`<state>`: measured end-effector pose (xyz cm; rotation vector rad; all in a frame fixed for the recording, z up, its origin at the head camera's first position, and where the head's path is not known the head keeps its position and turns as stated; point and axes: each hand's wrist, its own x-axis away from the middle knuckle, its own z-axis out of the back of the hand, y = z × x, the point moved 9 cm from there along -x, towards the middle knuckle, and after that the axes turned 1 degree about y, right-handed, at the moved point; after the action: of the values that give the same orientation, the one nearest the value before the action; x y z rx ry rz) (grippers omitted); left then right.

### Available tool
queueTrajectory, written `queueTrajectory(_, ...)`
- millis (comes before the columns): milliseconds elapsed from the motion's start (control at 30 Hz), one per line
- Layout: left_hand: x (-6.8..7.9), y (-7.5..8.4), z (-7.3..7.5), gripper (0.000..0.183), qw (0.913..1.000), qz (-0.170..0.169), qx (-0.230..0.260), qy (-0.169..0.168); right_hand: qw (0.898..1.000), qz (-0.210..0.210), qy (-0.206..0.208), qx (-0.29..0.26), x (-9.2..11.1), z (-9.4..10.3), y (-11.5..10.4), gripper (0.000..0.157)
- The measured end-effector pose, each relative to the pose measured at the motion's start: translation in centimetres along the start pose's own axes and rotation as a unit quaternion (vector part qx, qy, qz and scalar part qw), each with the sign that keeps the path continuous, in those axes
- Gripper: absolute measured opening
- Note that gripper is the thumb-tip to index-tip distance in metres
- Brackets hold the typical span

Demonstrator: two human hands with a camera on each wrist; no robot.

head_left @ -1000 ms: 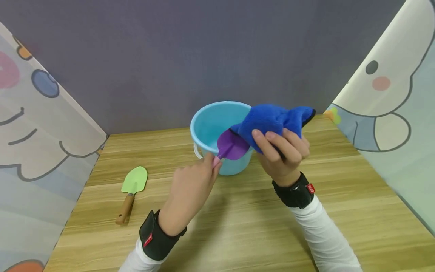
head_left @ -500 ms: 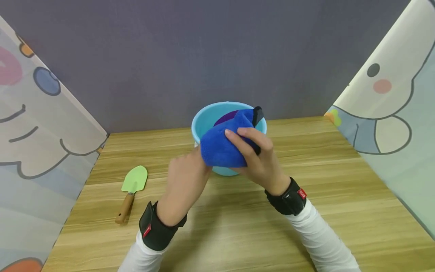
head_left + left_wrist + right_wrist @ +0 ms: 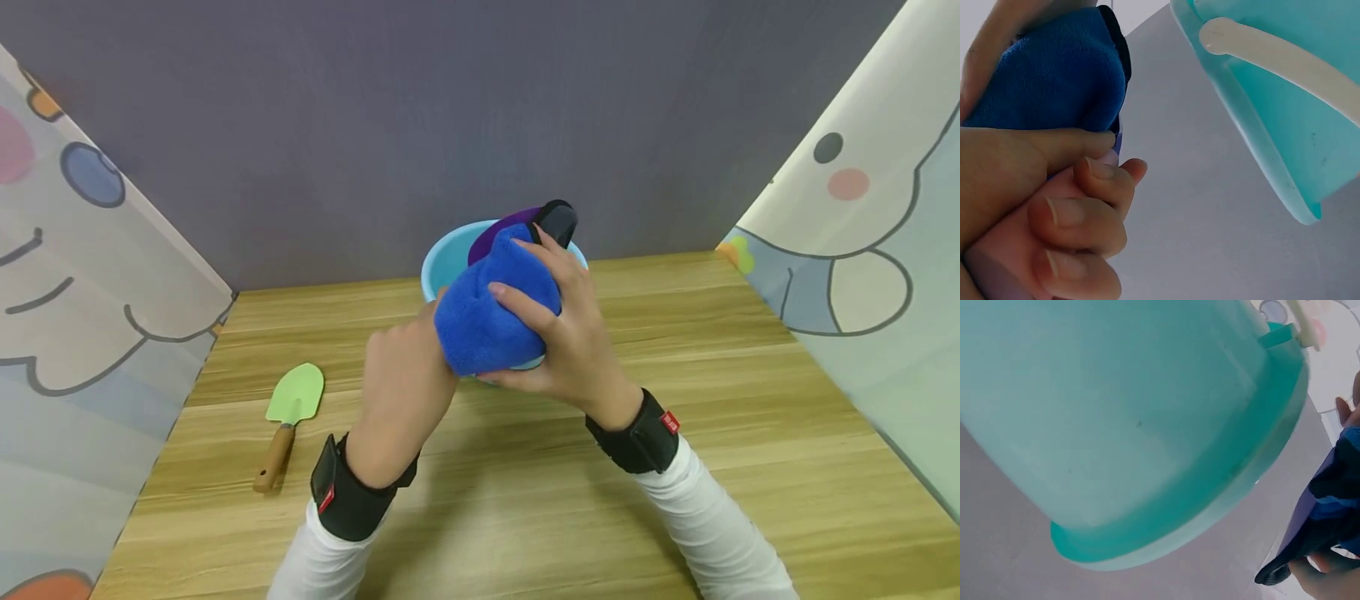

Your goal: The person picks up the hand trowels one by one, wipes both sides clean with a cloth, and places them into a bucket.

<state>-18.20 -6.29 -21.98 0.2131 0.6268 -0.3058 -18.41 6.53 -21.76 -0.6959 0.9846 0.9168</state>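
Observation:
My left hand (image 3: 401, 379) grips the pink handle (image 3: 1013, 247) of a toy shovel, fingers curled round it in the left wrist view. The shovel's purple blade (image 3: 497, 235) points away, mostly covered by a blue plush cloth (image 3: 491, 321) with black edging. With my right hand (image 3: 573, 333) I hold this cloth against the blade, thumb and fingers bent over it. Behind and below both hands stands a light blue bucket (image 3: 442, 271), partly hidden by cloth and hands. The shovel and cloth are beside the bucket's rim in the right wrist view.
A green trowel (image 3: 296, 396) with a wooden handle lies on the wood-grain table (image 3: 750, 400) at the left. A grey panel (image 3: 337, 133) rises behind, with cartoon-printed panels on both sides. The bucket has a white carrying handle (image 3: 1285, 59).
My right hand has brought the cloth leftward over the shovel blade, near my left hand, and then slightly up along it. The purple blade, first visible in front of the bucket, is now mostly covered.

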Motion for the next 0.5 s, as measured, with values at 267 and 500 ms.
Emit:
queueTrajectory(267,-0.48,0.45,-0.09,0.019,0.9998,0.001,0.013,0.015,1.0,0.003,0.019,-0.012,0.51,-0.15,-0.03,0.057)
queueTrajectory(500,-0.78,0.75,-0.36,0.03,0.9994,-0.017,-0.012,0.027,0.998,-0.024,0.054,-0.018,0.13,0.38,0.62,0.06)
